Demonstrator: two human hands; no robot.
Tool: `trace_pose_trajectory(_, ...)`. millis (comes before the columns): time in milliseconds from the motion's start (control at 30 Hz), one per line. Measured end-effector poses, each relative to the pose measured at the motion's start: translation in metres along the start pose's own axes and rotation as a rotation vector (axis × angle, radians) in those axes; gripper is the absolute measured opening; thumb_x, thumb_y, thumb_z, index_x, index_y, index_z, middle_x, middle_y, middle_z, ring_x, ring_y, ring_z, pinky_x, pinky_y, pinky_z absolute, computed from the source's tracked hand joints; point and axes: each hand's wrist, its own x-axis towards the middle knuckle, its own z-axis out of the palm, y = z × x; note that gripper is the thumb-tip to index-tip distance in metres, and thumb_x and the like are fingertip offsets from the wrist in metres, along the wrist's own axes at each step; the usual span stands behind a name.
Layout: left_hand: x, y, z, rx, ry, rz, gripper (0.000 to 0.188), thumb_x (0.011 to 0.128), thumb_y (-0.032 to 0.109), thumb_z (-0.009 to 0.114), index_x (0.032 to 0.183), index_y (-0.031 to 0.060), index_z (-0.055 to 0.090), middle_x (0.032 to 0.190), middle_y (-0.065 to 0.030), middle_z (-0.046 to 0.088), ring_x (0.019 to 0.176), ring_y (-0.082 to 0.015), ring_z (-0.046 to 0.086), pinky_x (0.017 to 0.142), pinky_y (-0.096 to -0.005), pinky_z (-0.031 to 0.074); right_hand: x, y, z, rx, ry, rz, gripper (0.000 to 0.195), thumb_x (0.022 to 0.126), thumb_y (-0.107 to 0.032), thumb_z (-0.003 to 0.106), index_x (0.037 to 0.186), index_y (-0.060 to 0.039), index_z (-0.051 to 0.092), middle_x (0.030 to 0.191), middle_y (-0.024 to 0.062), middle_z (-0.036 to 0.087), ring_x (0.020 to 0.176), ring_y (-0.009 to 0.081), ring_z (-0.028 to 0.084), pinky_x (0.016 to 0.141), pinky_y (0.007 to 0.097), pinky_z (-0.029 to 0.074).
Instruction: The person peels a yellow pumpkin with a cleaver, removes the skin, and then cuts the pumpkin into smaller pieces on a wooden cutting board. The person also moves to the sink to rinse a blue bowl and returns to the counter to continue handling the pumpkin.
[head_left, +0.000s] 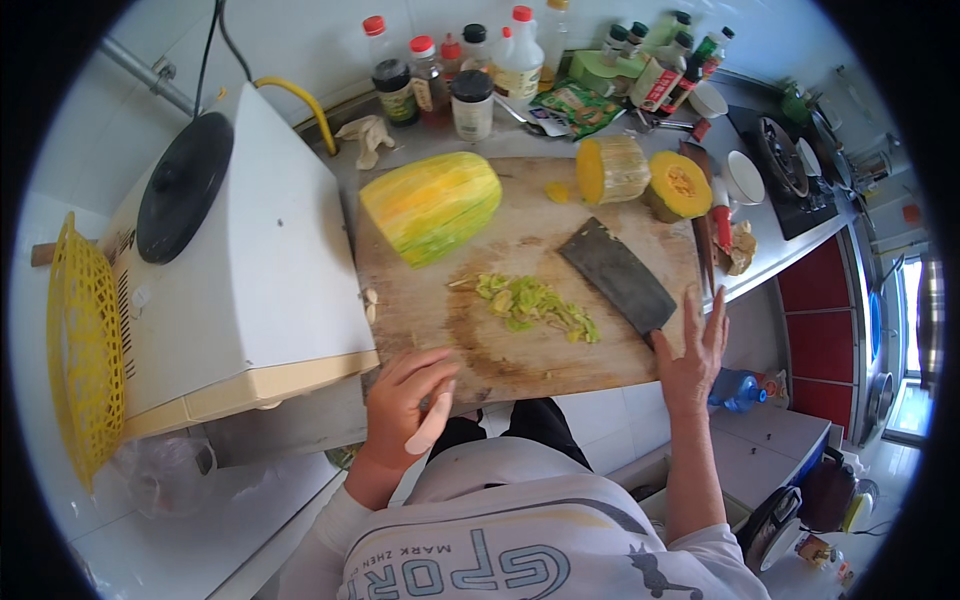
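My left hand (409, 394) hovers at the front left edge of a wooden cutting board (420, 300), fingers loosely bent and apart from the thumb. A pale strip, perhaps a dressing, runs along that thumb. At the board's right edge my right hand (691, 367) is spread, its thumb by the near end of a dark cleaver (619, 277); I cannot make out the handle. Green-yellow peelings (529, 304) lie mid-board. Behind them rests a large peeled pumpkin piece (431, 206). Two more pumpkin pieces, one unpeeled-looking chunk (613, 169) and one showing seeds (679, 186), stand at the back right.
A white appliance (292, 247) borders the board on the left, with garlic cloves (370, 304) beside it. Several bottles and jars (472, 105) line the wall. A red-handled peeler or knife (721, 225), a white bowl (744, 178) and a stove (787, 165) are to the right.
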Motion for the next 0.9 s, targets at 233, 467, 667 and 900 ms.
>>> trace_pose_trajectory(233, -0.013, 0.024, 0.036, 0.154, 0.024, -0.086, 0.02, 0.088, 0.008, 0.073, 0.107, 0.0071, 0.079, 0.119, -0.0117, 0.077, 0.109, -0.0357, 0.071, 0.116, -0.0603, 0.042, 0.027, 0.022, -0.019, 0.411, 0.18, -0.167, 0.032, 0.085, 0.005, 0.077, 0.112, -0.0098, 0.08, 0.118, 0.0107, 0.074, 0.11, 0.0324, 0.069, 0.097, 0.0434, 0.054)
trace_pose_trajectory(467, -0.021, 0.068, 0.101, 0.194, 0.017, -0.072, 0.024, 0.088, 0.005, 0.071, 0.111, 0.008, 0.079, 0.121, -0.0111, 0.076, 0.109, -0.033, 0.071, 0.119, -0.0583, 0.04, -0.028, 0.08, -0.001, 0.55, -0.206, 0.055, 0.035, 0.082, -0.002, 0.082, 0.116, -0.0071, 0.074, 0.107, 0.0121, 0.068, 0.098, 0.0322, 0.068, 0.085, 0.0411, 0.056)
trace_pose_trajectory(667, -0.033, 0.097, 0.113, 0.264, 0.038, -0.113, 0.021, 0.087, 0.006, 0.072, 0.107, 0.0088, 0.078, 0.119, -0.0085, 0.076, 0.107, -0.0323, 0.071, 0.118, -0.0598, 0.04, -0.022, 0.085, 0.023, 0.32, -0.458, -0.136, 0.076, 0.078, -0.009, 0.084, 0.15, -0.0146, 0.059, 0.114, 0.0119, 0.066, 0.109, 0.0352, 0.065, 0.093, 0.047, 0.055)
trace_pose_trajectory(900, -0.079, 0.104, 0.108, 0.278, 0.207, -0.223, 0.023, 0.087, 0.004, 0.07, 0.108, 0.0079, 0.078, 0.12, -0.0096, 0.076, 0.107, -0.0317, 0.071, 0.118, -0.0611, 0.04, 0.034, 0.086, 0.02, 0.393, -0.47, -0.027, 0.082, 0.078, 0.001, 0.069, 0.157, -0.0073, 0.049, 0.111, 0.0175, 0.07, 0.108, 0.0392, 0.067, 0.095, 0.0493, 0.055)
